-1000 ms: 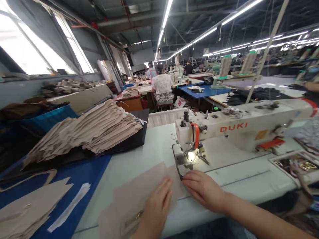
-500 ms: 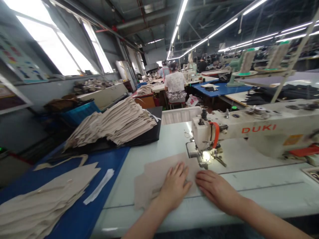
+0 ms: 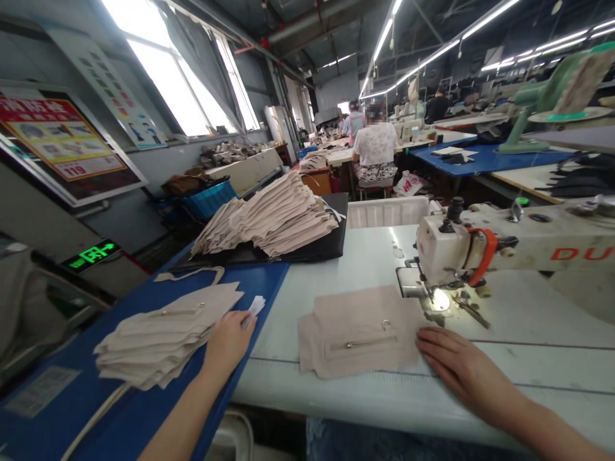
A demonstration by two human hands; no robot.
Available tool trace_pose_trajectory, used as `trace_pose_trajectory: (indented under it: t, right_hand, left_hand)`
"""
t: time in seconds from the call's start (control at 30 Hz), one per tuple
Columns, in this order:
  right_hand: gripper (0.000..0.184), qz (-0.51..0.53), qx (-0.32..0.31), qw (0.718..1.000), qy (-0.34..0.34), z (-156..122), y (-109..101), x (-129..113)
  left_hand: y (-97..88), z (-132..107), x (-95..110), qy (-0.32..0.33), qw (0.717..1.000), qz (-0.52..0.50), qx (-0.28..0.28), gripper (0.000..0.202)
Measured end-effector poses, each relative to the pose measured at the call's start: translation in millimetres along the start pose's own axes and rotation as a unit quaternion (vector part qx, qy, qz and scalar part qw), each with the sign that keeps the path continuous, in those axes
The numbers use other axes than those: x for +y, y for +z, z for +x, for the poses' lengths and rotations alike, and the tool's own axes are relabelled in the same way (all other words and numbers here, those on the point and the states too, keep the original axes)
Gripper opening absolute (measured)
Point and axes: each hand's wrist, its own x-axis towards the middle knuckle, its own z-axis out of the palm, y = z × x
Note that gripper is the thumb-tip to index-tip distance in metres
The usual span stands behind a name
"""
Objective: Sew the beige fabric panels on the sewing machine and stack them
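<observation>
A beige fabric panel [image 3: 331, 320] with a zippered slot and a small metal ring lies flat on the pale sewing table. My right hand [image 3: 464, 371] rests at its right edge, fingers stretched out flat and holding nothing. Over on the blue surface, my left hand [image 3: 228, 342] has its fingers closed on a white strip [image 3: 257, 306], whose far end sticks out past the fingertips. Just left of that hand sits a stack of beige panels [image 3: 163, 330], the top one also zippered. The sewing machine [image 3: 446, 250] stands beyond the right hand, its needle area lit.
A large pile of beige pieces [image 3: 283, 218] lies on a black board behind the blue surface [image 3: 192, 419]. A white crate [image 3: 384, 211] stands past the table's far edge. Farther off, a person [image 3: 376, 147] sits at another workstation. A beige strap [image 3: 96, 419] trails toward the front left.
My left hand has left the fabric panel and moved left to the white strip, closing on it. My right hand stays by the panel's right edge. The view has turned left.
</observation>
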Motion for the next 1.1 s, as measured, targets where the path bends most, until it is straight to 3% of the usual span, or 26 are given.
trace_pose_trajectory:
  t: [0.07, 0.2, 0.33, 0.83, 0.9, 0.97, 1.1]
  right_hand:
    - [0.030, -0.003, 0.001, 1.000, -0.006, 0, 0, 0]
    - [0.029, -0.005, 0.010, 1.000, -0.009, 0, -1, 0]
    - [0.029, 0.002, 0.017, 1.000, -0.005, -1, -1, 0]
    - [0.030, -0.021, 0.013, 1.000, -0.012, 0, -3, -1]
    - [0.029, -0.018, 0.013, 1.000, -0.011, 0, -1, 0]
    - [0.029, -0.015, 0.011, 1.000, -0.008, 2, -1, -1]
    - [0.029, -0.004, -0.014, 1.000, 0.003, 9, -5, -8]
  left_hand:
    - [4.4, -4, -7, 0.016, 1.000, -0.002, -0.011, 0.034]
    - [16.6, -11, -6, 0.051, 0.998, 0.002, 0.037, 0.037]
    - [22.5, -14, -8, 0.044, 0.997, -0.021, 0.068, 0.034]
    - [18.9, -14, -20, 0.014, 0.979, -0.093, 0.179, 0.034]
    - [13.4, -15, -17, 0.058, 0.971, -0.072, 0.222, 0.037]
    - [6.7, -17, -7, 0.141, 0.953, -0.047, 0.263, 0.035]
    - [-1.0, -21, 46, 0.335, 0.901, -0.056, 0.270, 0.024]
